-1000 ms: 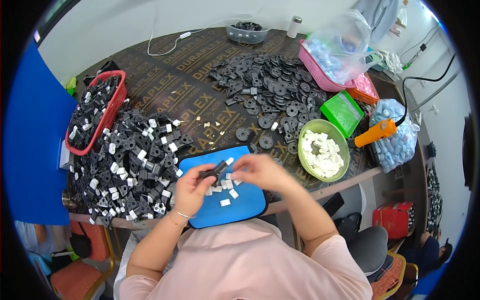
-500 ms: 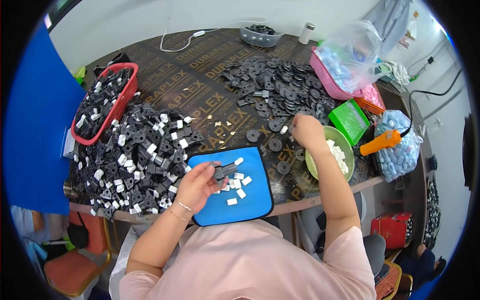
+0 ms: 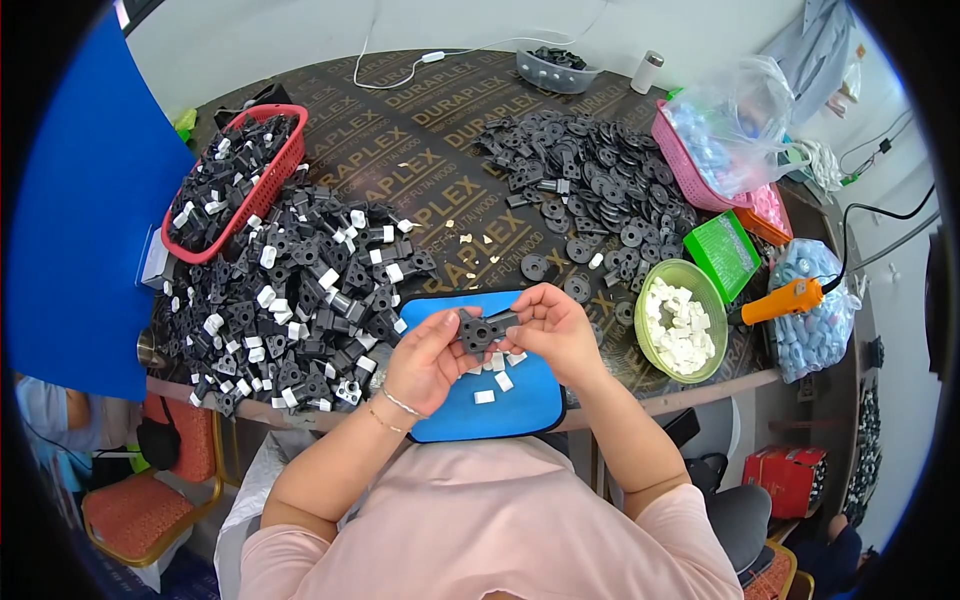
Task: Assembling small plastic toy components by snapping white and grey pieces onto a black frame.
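Observation:
A dark plastic part (image 3: 478, 333) with a holed, three-lobed end is in front of me, above a blue mat (image 3: 520, 420). My left hand (image 3: 422, 370) pinches its broad end between thumb and fingers. At the other end, the fingers of my right hand (image 3: 556, 332) close round the narrow arm of the same part; a white tip shows at the fingertips there. Several small white blocks (image 3: 484, 397) lie on the mat below my hands, some partly hidden by them. To the right stands a light green bowl (image 3: 648, 350) full of similar white pieces.
Dark parts with white caps (image 3: 290, 290) are heaped at left, beside a filled red basket (image 3: 292, 160). Loose black discs (image 3: 610, 185) spread at the back right, near a pink basket (image 3: 672, 160), a green tray (image 3: 722, 258) and an orange-handled tool (image 3: 785, 300).
My right hand has come left from beside the green bowl to the dark part. My left hand still holds the part, now turned with its holed end showing. The whole view has shifted.

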Motion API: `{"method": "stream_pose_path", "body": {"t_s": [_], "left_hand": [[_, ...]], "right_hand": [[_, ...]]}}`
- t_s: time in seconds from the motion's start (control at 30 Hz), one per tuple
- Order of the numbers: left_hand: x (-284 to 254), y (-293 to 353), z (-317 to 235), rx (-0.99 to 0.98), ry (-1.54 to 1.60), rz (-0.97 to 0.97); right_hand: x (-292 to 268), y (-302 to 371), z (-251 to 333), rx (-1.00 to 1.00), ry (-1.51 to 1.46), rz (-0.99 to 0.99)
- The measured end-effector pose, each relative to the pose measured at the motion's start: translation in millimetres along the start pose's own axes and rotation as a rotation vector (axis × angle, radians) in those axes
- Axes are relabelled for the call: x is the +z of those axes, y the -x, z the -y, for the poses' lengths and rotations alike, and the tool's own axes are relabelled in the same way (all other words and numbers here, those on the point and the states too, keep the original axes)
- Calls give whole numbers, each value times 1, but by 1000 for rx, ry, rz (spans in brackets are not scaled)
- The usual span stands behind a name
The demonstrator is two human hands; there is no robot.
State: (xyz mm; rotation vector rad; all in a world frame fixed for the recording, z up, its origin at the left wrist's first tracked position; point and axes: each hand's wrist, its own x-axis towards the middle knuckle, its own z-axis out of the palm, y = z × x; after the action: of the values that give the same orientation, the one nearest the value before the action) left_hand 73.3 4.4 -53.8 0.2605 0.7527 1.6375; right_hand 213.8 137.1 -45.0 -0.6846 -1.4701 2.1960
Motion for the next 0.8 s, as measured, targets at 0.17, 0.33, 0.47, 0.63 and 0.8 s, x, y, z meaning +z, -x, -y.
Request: {"method": "stream_pose_path", "body": {"t_s": [0.17,0.33,0.47,0.63,0.8], "left_hand": [[-5,1,4,29,-54,-5],[-12,0,10,120,-276,-53],[-4,2,8,148,-334,-38],[4,-7,4,188,-438,-105],[-3,-15,-2,263,-643,-94]], "right_hand": [[2,1,-1,-4,50,-28],[4,4,-4,-157,355,-68],[-1,0,-6,-18,235,-27],[-4,-7,-11,-74,220,-21],[-18,-23,-15,-59,243,135]]}}
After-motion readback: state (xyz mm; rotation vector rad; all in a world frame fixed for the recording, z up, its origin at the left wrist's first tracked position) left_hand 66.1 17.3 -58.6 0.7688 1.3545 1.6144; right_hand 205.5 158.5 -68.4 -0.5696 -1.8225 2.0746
